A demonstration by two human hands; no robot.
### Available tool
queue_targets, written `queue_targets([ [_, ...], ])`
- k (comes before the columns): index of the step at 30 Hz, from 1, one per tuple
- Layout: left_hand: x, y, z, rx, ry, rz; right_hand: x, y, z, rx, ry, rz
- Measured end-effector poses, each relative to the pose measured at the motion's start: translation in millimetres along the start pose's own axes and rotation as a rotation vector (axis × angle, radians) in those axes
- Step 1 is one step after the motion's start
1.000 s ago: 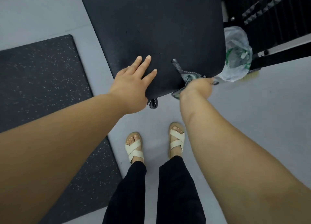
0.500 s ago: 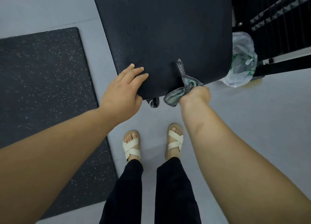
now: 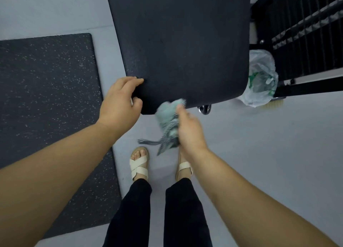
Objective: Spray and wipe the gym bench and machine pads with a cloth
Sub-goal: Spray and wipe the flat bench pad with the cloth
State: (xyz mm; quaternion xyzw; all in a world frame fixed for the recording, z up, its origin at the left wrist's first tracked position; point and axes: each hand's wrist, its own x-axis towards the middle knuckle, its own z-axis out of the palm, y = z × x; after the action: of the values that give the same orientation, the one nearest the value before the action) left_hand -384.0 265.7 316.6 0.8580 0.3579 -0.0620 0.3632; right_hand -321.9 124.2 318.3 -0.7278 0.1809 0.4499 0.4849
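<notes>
A black padded gym bench (image 3: pixel 181 42) fills the upper middle of the head view, its near edge just in front of me. My left hand (image 3: pixel 118 105) curls around the bench's near left corner, thumb under the edge. My right hand (image 3: pixel 189 129) holds a teal and grey striped cloth (image 3: pixel 167 124), blurred by motion, at the bench's front edge. The cloth's loose end hangs down toward the floor. No spray bottle is in view.
A dark speckled rubber mat (image 3: pixel 46 98) lies on the grey floor to the left. A clear plastic bag (image 3: pixel 259 79) sits by the bench's right corner, beside a black machine frame (image 3: pixel 306 33). My sandalled feet (image 3: pixel 140 163) stand below the bench's end. A bench wheel (image 3: pixel 204 108) shows under its edge.
My left hand slid from the bench top back to its near left corner. My right hand pulled the cloth off the top, down and left along the front edge.
</notes>
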Motion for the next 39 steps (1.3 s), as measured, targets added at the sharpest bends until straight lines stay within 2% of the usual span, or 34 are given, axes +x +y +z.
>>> queue_targets([
  [3, 2.7, 10.9, 2.9, -0.048, 0.051, -0.089, 12.3, -38.1, -45.1, -0.215, 0.315, -0.521],
  [5, 6.4, 17.7, 5.3, -0.032, 0.069, -0.119, 44.3, -49.7, -63.5, -0.404, 0.413, -0.726],
  [8, 8.5, 22.0, 6.0, 0.028, 0.055, -0.141, 92.5, -45.3, -59.6, -0.693, 0.452, -0.717],
  [10, 11.1, 21.2, 3.9, 0.038, 0.053, -0.151, 104.2, -41.3, -36.2, -0.763, 0.543, -0.726],
  [12, 13.7, 18.0, 2.3, 0.033, 0.057, -0.138, 106.1, -37.1, -0.9, -0.821, 0.585, -0.836],
  [14, 15.2, 14.2, -0.4, -0.003, 0.058, -0.135, 99.7, -31.1, 39.7, -0.927, 0.496, -1.03],
  [16, 17.1, 12.6, -3.5, -0.187, 0.067, -0.25, 90.0, -21.1, 65.1, -1.052, 0.315, -1.23],
  [18, 19.9, 10.6, -5.6, -0.41, 0.099, -0.407, 89.7, -19.1, 61.7, -1.187, 0.099, -1.419],
  [20, 24.3, 11.6, -6.1, -0.48, 0.091, -0.469, 102.3, -31.6, 30.9, -1.345, 0.009, -1.535],
  [22, 28.9, 15.8, -6.1, -0.487, 0.024, -0.457, 119.8, -50.8, -12.7, -1.396, 0.143, -1.491],
  [25, 35.2, 17.6, -10.4, -0.543, -0.024, -0.485, 131.8, -77.3, -71.2, -1.272, 0.388, -1.119],
  [27, 38.0, 13.7, -14.0, -0.626, -0.063, -0.535, 130.2, -86.3, -68.0, -1.089, 0.488, -0.926],
  [29, 39.6, 11.7, -17.5, -0.695, -0.108, -0.583, 125.2, -88.1, -29.1, -0.949, 0.552, -0.873],
  [31, 40.8, 11.4, -20.3, -0.768, -0.106, -0.643, 114.9, -83.7, 20.9, -0.917, 0.535, -0.954],
  [34, 41.5, 13.3, -22.3, -0.921, -0.068, -0.665, 102.7, -66.0, 81.1, -1.065, 0.368, -1.251],
  [36, 40.2, 13.7, -21.2, -0.975, -0.047, -0.675, 100.7, -60.3, 93.0, -1.176, 0.222, -1.43],
  [39, 39.1, 16.6, -19.7, -0.946, -0.015, -0.699, 113.4, -73.0, 63.9, -1.309, -0.011, -1.606],
])
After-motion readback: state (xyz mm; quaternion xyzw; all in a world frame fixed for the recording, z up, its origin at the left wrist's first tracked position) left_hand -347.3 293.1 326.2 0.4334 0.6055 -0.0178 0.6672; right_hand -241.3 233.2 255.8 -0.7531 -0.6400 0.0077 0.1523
